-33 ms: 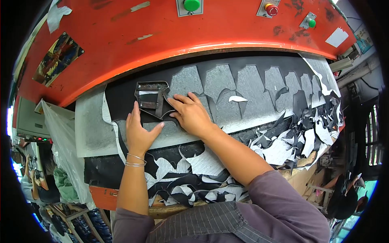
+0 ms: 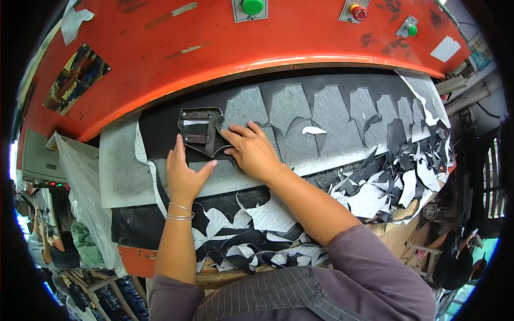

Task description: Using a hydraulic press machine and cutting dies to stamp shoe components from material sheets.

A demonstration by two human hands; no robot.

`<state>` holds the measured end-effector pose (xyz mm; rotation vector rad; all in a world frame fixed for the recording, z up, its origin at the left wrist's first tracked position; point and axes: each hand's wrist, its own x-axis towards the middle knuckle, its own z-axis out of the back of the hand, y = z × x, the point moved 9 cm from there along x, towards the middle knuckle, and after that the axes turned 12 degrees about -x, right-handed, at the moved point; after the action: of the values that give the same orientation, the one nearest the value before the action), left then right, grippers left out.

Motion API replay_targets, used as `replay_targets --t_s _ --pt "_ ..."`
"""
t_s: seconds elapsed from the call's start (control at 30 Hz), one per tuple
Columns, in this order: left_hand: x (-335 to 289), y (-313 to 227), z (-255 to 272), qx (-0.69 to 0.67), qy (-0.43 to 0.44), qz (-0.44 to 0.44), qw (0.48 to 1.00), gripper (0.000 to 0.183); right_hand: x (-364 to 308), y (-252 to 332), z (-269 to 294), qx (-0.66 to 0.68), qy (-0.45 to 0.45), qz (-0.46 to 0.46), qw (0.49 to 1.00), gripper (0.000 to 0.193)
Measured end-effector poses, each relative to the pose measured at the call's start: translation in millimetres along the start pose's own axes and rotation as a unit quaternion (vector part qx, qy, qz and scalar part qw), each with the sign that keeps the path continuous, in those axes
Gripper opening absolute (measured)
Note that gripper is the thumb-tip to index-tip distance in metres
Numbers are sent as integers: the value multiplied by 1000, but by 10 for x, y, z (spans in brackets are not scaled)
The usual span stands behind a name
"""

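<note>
A steel cutting die (image 2: 209,140) with a thin bent outline and cross bars lies on a black sheet of leather-like material (image 2: 161,125). My left hand (image 2: 183,174) rests at the die's near left side, its fingers stretched forward and the thumb spread toward the near corner. On the die's right side, my right hand (image 2: 251,152) lies with fingers apart, the fingertips against the edge. Right of it, several cut-out openings in the sheet bare the grey cutting board (image 2: 120,171). Narrow black strips and a small white-backed flap (image 2: 314,130) hang between the openings.
A red press beam (image 2: 214,51) spans the far side, carrying green buttons (image 2: 252,6) and a red knob (image 2: 358,12). Black-and-white offcuts (image 2: 375,198) pile up along the near and right edges. Clear plastic sheeting (image 2: 88,182) hangs at left. Another person (image 2: 36,243) shows at far left.
</note>
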<state>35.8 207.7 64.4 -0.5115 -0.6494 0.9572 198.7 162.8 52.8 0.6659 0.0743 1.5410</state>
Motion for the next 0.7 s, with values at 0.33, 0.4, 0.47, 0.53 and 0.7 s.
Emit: replay_targets --t_s 0.33,0.4,0.47,0.53,0.7 --pt "-57 12 76 -9 -52 39 998 97 -7 70 38 -4 3 9 1000 41" --pt "-91 19 89 -19 -55 46 997 97 -47 90 44 -3 1 11 1000 41" --pt "-125 1 87 -6 -61 22 998 98 -81 88 61 -8 4 9 1000 41" --pt "-159 -6 145 -25 -68 37 997 98 -96 160 118 -12 5 20 1000 41" --pt "-213 -164 169 -3 -56 27 998 104 -178 126 354 2 0 11 1000 50"
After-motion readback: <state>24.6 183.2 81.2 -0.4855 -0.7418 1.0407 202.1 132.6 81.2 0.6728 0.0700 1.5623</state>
